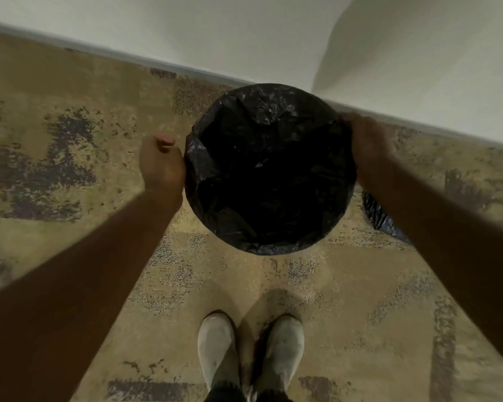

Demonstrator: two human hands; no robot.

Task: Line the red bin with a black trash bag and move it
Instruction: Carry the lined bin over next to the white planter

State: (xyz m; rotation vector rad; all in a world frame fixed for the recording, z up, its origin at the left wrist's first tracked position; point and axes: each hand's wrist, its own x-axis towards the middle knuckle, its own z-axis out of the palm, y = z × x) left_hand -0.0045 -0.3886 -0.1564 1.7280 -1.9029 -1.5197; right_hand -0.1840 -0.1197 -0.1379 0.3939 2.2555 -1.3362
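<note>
I look straight down into a round bin whose mouth is wholly covered by a crumpled black trash bag [269,169]; the bag is folded over the rim, so no red of the bin shows. My left hand [161,161] is closed on the bag-covered rim at the bin's left side. My right hand [365,140] grips the rim at the upper right, blurred by motion. The bin is close to the wall.
A white wall [244,30] with a grey baseboard [169,63] runs behind the bin. Another piece of black plastic [381,216] lies on the patterned beige carpet [70,140] under my right forearm. My two light shoes [250,352] stand just below the bin.
</note>
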